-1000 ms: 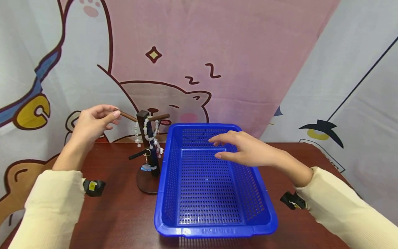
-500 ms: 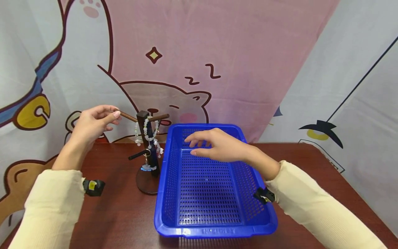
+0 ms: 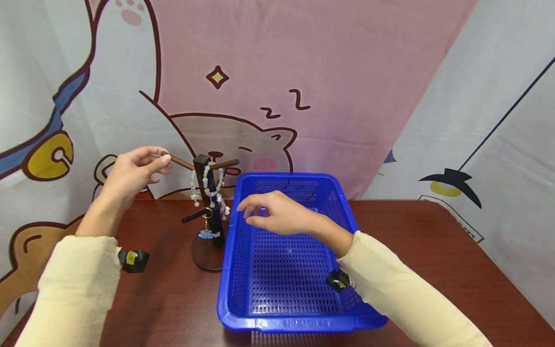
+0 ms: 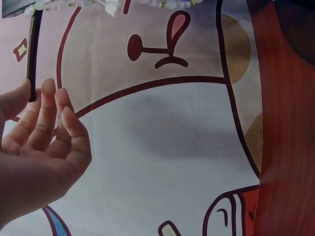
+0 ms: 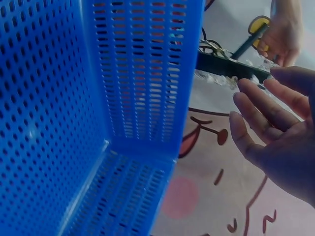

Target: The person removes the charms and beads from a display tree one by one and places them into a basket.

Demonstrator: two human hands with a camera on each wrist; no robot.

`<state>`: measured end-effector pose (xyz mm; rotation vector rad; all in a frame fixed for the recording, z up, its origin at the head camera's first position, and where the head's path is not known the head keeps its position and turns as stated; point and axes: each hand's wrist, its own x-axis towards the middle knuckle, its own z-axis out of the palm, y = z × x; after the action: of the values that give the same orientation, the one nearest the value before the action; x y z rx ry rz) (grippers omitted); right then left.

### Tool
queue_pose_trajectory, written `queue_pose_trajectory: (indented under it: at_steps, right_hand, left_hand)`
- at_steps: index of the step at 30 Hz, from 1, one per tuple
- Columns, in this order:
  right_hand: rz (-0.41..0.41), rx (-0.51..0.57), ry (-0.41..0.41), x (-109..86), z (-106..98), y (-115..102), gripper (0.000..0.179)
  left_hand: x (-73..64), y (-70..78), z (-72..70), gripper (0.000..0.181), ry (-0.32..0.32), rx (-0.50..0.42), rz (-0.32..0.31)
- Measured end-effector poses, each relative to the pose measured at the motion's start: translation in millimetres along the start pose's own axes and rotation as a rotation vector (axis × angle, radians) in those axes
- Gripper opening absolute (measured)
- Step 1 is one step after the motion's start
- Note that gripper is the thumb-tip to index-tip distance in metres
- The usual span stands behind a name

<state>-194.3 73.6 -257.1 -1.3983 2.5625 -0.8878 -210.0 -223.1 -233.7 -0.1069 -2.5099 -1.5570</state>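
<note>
A dark wooden jewellery stand [image 3: 202, 162] with round base and several pegs rises left of centre. My left hand [image 3: 127, 176] pinches the tip of its upper left peg [image 4: 33, 54] between thumb and fingers. White beaded bracelets hang from the upper pegs: one bracelet [image 3: 206, 179] on the right peg, another bracelet [image 3: 193, 185] near the post on the left. From the lower peg [image 3: 194, 216] hangs a ring with a blue-grey charm [image 3: 209, 234]. My right hand [image 3: 279, 212] hovers over the basket's left part, fingers loosely bent, holding nothing, fingertips toward the bracelets.
A blue perforated plastic basket [image 3: 299, 324] stands right beside the stand, its left rim overlapping the stand's base in the head view. Both are on a reddish-brown wooden table [image 3: 416, 250]. A cartoon-printed cloth [image 3: 347, 86] hangs behind the table.
My right hand has moved left across the basket toward the stand. The left hand stays on the peg, and the bracelets and charm hang where they were.
</note>
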Motion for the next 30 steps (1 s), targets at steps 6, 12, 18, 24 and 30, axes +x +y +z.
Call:
queue_pose_trajectory:
  at_steps: [6, 12, 18, 24, 30]
  right_hand:
    - [-0.013, 0.013, 0.006, 9.1, 14.2, 4.9, 0.025]
    - [-0.033, 0.040, 0.016, 18.9, 27.9, 10.5, 0.026]
    - [-0.032, 0.050, 0.019, 29.0, 35.5, 9.2, 0.027]
    - [-0.017, 0.042, 0.019, 37.6, 39.4, 5.5, 0.031]
    - [-0.005, 0.038, 0.019, 42.4, 43.4, 4.6, 0.029]
  left_hand:
    - [0.2, 0.0, 0.7, 0.041, 0.005, 0.015, -0.006]
    - [0.5, 0.0, 0.4, 0.046, 0.002, 0.026, -0.017]
    - [0.7, 0.1, 0.3, 0.046, 0.000, 0.033, -0.020]
    - [0.9, 0.4, 0.6, 0.045, -0.001, 0.038, -0.023]
    - [1.2, 0.2, 0.9, 0.045, -0.004, 0.041, -0.026]
